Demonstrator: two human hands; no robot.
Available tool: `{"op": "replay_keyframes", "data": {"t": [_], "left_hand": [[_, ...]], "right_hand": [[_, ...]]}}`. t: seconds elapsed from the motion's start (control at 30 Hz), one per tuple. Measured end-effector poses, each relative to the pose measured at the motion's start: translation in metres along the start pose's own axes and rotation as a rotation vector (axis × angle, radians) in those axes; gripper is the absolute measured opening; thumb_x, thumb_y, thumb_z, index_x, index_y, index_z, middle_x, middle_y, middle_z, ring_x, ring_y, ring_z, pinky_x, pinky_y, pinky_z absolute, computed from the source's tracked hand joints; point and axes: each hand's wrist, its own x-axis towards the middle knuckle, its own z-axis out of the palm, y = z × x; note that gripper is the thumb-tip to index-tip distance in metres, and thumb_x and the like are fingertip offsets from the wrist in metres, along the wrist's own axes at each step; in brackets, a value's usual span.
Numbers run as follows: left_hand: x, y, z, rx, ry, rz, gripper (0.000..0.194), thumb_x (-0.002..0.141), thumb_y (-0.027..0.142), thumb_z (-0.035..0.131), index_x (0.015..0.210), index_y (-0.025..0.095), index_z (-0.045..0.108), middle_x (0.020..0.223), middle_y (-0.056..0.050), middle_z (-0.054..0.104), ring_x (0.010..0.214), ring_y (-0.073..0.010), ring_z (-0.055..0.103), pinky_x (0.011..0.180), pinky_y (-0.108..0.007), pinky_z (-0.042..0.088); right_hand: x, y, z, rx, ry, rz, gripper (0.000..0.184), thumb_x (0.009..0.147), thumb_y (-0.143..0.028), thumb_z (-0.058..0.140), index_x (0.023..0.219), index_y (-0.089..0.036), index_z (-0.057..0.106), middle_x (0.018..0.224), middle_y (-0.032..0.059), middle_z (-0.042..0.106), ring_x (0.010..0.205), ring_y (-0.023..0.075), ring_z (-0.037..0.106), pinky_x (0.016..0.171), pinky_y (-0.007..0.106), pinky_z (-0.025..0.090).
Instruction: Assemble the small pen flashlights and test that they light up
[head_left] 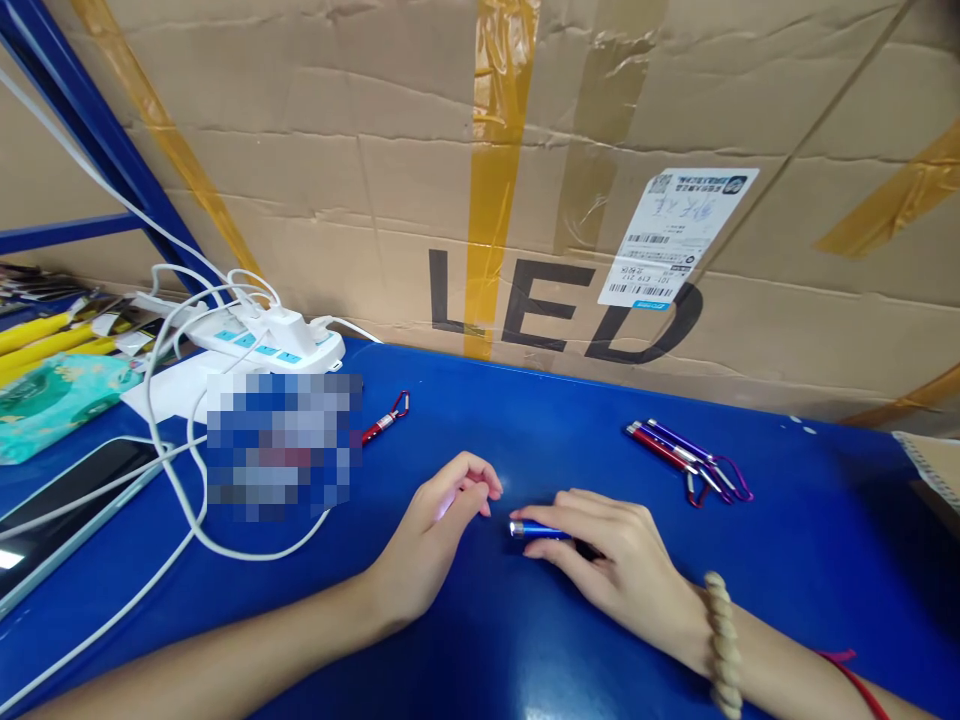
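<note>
My right hand (611, 555) rests on the blue table (525, 430) with its fingers closed around a small blue torch (536, 530), whose silver tip points left. A spot of its light falls on the palm of my left hand (435, 530), which lies a short way to the left with fingers curled loosely and nothing in them. A red torch with a clip (384, 420) lies further back on the left. A few red and purple torches (679, 455) lie together back right of my right hand.
A large cardboard box marked LED (562, 150) stands along the table's back edge. At the left are a white power strip (270, 340) with white cables, a tablet (67, 500), a green packet (52, 400) and yellow tools (37, 335).
</note>
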Motion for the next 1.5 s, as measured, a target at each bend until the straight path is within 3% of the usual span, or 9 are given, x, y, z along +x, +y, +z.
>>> {"op": "replay_keyframes", "data": {"t": [0.23,0.57,0.93,1.5], "left_hand": [[-0.0004,-0.0032,-0.0003,-0.029,-0.011,0.026,0.022,0.089,0.034,0.039,0.082,0.017,0.051,0.078,-0.002,0.050,0.075,-0.0202,0.048,0.068,-0.027,0.036],[-0.0007,-0.0010,-0.0009,-0.014,-0.027,0.022,0.021,0.090,0.033,0.039,0.082,0.017,0.051,0.079,-0.002,0.051,0.074,-0.0208,0.047,0.067,-0.028,0.034],[0.0001,-0.0006,-0.0016,-0.007,-0.038,0.044,0.019,0.089,0.030,0.039,0.083,0.017,0.051,0.080,-0.002,0.051,0.075,-0.0193,0.047,0.067,-0.027,0.034],[-0.0010,0.0045,-0.0021,0.043,-0.054,0.039,0.022,0.088,0.033,0.037,0.081,0.016,0.051,0.078,-0.002,0.051,0.074,-0.0195,0.047,0.066,-0.027,0.034]], "right_hand": [[-0.0011,0.0016,0.0007,0.065,-0.008,0.005,0.027,0.087,-0.036,0.053,0.107,-0.023,0.065,0.071,-0.0008,0.062,0.061,0.0074,0.057,0.057,0.017,0.042],[-0.0031,0.0028,0.0012,0.055,-0.020,0.057,0.027,0.088,-0.036,0.052,0.107,-0.023,0.065,0.069,-0.0008,0.061,0.056,0.0066,0.054,0.054,0.017,0.041],[-0.0004,0.0008,0.0017,0.095,-0.017,0.062,0.019,0.081,-0.039,0.061,0.086,-0.023,0.069,0.063,-0.0028,0.061,0.048,0.0062,0.051,0.049,0.018,0.037],[-0.0029,0.0025,0.0000,0.127,-0.142,0.118,0.022,0.086,-0.038,0.053,0.094,-0.024,0.069,0.070,-0.0011,0.064,0.053,0.0070,0.054,0.052,0.018,0.038]]}}
